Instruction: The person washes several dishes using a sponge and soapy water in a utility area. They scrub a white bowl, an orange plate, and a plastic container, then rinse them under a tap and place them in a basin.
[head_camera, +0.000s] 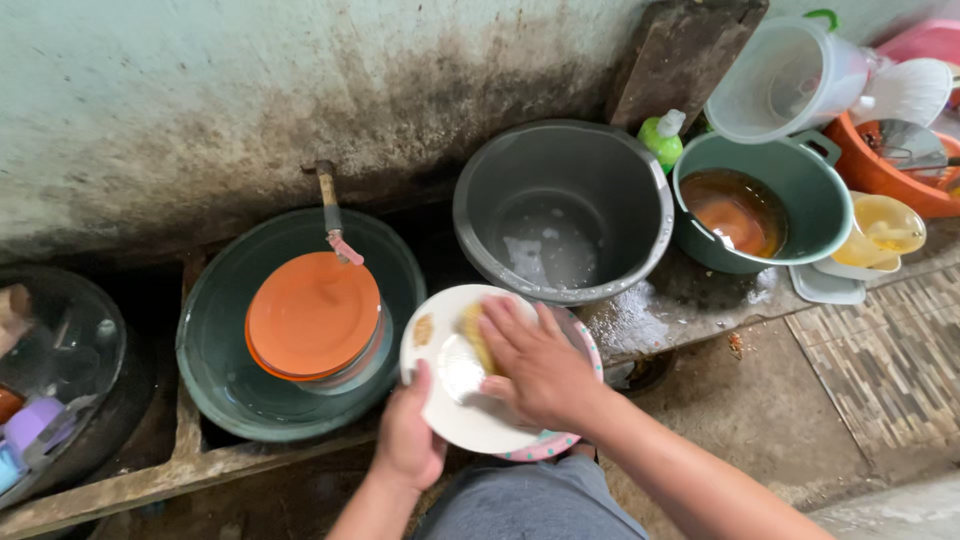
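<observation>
Two hands work on one white plate (470, 400), held tilted over the person's lap at the lower middle of the view. The left hand (408, 440) grips the plate's rim at 7 o'clock, thumb over the face. The right hand (535, 365) presses a yellow sponge (474, 335) flat against the plate's upper face, fingers spread over it and not clenched. A smear of food sits on the plate at 10 o'clock. Under the plate, the edge of a pink dotted plate (560, 440) shows at 4 o'clock.

At 9 o'clock from the plate stands a dark green basin (215, 340) holding a stack of bowls topped by an orange plate (312, 312), under a tap (330, 205). At 1 o'clock sits a grey bucket (560, 205) with suds at its bottom. Farther toward 2 o'clock is a green pot (800, 185) with brown water, a green soap bottle (662, 138) beside it, and a clear plastic jug (785, 80) behind
</observation>
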